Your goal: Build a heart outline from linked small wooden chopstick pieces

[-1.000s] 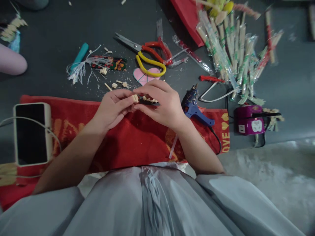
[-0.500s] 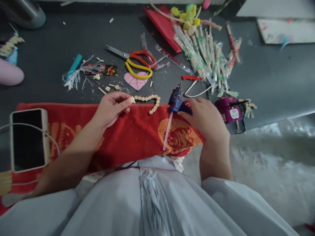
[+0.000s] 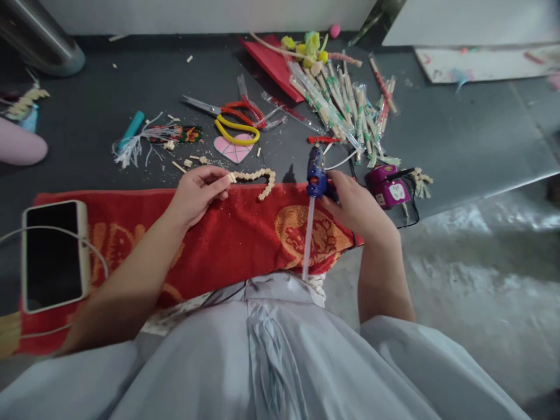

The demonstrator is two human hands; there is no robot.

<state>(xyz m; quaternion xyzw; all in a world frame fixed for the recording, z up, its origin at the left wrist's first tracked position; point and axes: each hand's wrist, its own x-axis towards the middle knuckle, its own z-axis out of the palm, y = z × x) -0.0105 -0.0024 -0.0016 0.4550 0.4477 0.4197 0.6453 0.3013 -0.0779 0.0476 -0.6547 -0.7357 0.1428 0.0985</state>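
Note:
Between thumb and fingertips, my left hand (image 3: 199, 195) pinches one end of a pale, bumpy chain of small pieces (image 3: 254, 175). The chain's free end curls down over the red towel (image 3: 219, 251). My right hand (image 3: 356, 201) is closed around the handle of a blue hot glue gun (image 3: 315, 172), whose nozzle points away from me. A long translucent glue stick (image 3: 308, 239) sticks out of its back toward my lap. Scissors (image 3: 236, 128) with yellow and red handles lie beyond my left hand, over a pink heart (image 3: 234, 150).
Many wrapped sticks (image 3: 345, 105) are heaped at the back right, beside a red sheet (image 3: 275, 67). A purple plug block (image 3: 387, 186) sits right of my right hand. A phone (image 3: 55, 256) with a cable lies on the towel at left. The table edge (image 3: 481, 207) runs along the right.
My right hand has lifted the glue gun off the towel and turned it more upright, its glue stick now nearer my lap. The left hand keeps its pinch. The camera view has tilted up slightly.

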